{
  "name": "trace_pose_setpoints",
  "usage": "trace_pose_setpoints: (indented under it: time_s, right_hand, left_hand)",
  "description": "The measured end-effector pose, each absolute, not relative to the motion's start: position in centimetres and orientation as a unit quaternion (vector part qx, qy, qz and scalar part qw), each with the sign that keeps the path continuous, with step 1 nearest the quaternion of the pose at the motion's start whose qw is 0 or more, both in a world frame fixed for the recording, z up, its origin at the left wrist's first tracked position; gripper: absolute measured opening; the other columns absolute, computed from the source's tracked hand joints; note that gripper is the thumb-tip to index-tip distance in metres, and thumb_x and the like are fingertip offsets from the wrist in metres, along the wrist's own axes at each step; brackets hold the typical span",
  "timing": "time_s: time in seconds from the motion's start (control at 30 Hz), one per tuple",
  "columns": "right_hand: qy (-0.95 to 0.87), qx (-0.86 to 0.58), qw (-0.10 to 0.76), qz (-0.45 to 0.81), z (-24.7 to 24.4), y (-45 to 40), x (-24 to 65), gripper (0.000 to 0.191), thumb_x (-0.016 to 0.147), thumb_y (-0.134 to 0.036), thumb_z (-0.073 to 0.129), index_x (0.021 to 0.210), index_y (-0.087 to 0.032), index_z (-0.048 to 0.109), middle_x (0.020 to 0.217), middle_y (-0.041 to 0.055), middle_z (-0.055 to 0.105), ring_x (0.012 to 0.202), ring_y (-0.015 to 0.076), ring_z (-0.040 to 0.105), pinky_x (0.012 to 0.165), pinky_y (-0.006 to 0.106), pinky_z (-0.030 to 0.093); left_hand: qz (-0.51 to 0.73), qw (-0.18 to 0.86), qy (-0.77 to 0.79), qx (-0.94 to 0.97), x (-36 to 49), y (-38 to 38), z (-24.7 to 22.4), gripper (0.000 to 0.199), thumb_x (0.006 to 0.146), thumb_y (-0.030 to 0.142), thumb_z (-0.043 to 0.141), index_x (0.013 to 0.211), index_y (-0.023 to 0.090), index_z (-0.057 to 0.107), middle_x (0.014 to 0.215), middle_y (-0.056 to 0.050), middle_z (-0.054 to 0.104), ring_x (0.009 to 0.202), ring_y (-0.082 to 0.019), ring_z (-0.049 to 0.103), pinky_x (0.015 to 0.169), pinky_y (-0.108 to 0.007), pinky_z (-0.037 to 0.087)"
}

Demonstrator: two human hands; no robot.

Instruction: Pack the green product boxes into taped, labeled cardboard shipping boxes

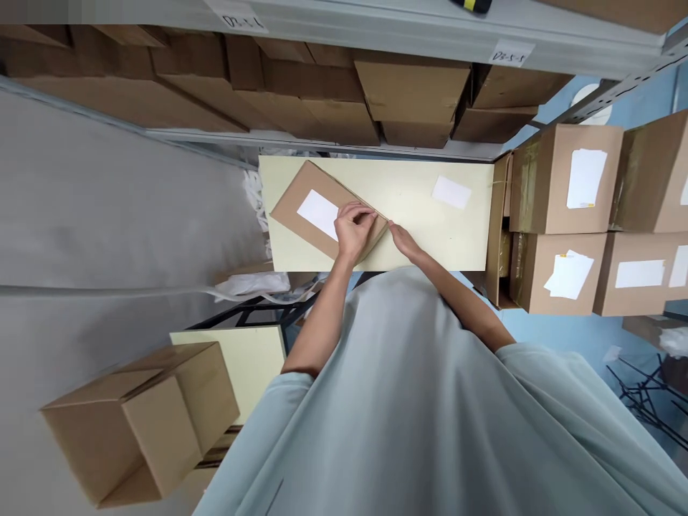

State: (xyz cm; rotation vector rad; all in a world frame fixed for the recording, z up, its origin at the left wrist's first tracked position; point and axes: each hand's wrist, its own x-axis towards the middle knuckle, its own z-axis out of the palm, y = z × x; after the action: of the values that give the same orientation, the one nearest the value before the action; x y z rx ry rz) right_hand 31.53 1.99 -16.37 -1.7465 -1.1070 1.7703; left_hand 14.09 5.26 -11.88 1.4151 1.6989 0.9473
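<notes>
A flat cardboard box (pixel 336 188) lies at a slant on the cream tabletop (pixel 419 215), a white paper label (pixel 318 213) on its upper face. Over the right part of this box is my left hand (pixel 353 228), its fingers bent and pinched together near the long far edge; whatever is between the fingertips is too small to make out. My right hand (pixel 405 242) has its fingers together at the box's right corner, gripping the cardboard edge there. The right thumb is partly hidden.
A white slip (pixel 451 192) lies on the tabletop's right part. Stacked cartons (pixel 570 272) with papers stand to the right. Beyond the table, a shelf (pixel 344 25) holds several boxes. An open carton (pixel 155 423) sits at the lower left, beside a grey wall (pixel 107 215).
</notes>
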Motion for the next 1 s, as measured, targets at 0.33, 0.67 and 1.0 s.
trace_pose_setpoints:
  time_s: [0.33, 0.67, 1.0]
  right_hand:
    - [-0.205, -0.74, 0.205, 0.607, -11.6, 2.1, 27.7, 0.076, 0.118, -0.072, 0.035, 0.159, -0.016, 0.065, 0.165, 0.025, 0.066, 0.131, 0.0292, 0.079, 0.111, 0.047, 0.069]
    - [-0.11, -0.734, 0.312, 0.593, -6.7, 3.1, 25.3, 0.019, 0.108, -0.029, 0.059, 0.106, -0.018, 0.075, 0.109, 0.0107, 0.084, 0.101, 0.0214, 0.081, 0.111, 0.039, 0.068]
    - [-0.373, -0.781, 0.345, 0.362, -4.3, -1.7, 28.5, 0.076, 0.112, -0.063, 0.049, 0.167, -0.013, 0.061, 0.179, 0.0188, 0.058, 0.17, 0.0283, 0.055, 0.139, 0.044, 0.047]
  left_hand:
    - [0.389, 0.41, 0.631, 0.531, 4.6, 13.1, -10.6, 0.011, 0.095, 0.029, 0.077, 0.1, 0.022, 0.083, 0.119, -0.012, 0.083, 0.123, -0.028, 0.076, 0.12, -0.045, 0.059]
    - [0.305, 0.474, 0.67, 0.482, -2.6, 17.4, -11.4, 0.067, 0.091, 0.05, 0.089, 0.146, 0.015, 0.072, 0.126, -0.018, 0.083, 0.12, -0.03, 0.079, 0.116, -0.045, 0.059]
    - [0.292, 0.455, 0.644, 0.541, -2.7, 7.7, -10.4, 0.045, 0.107, 0.06, 0.06, 0.118, 0.022, 0.08, 0.13, -0.015, 0.084, 0.113, -0.033, 0.079, 0.111, -0.048, 0.062]
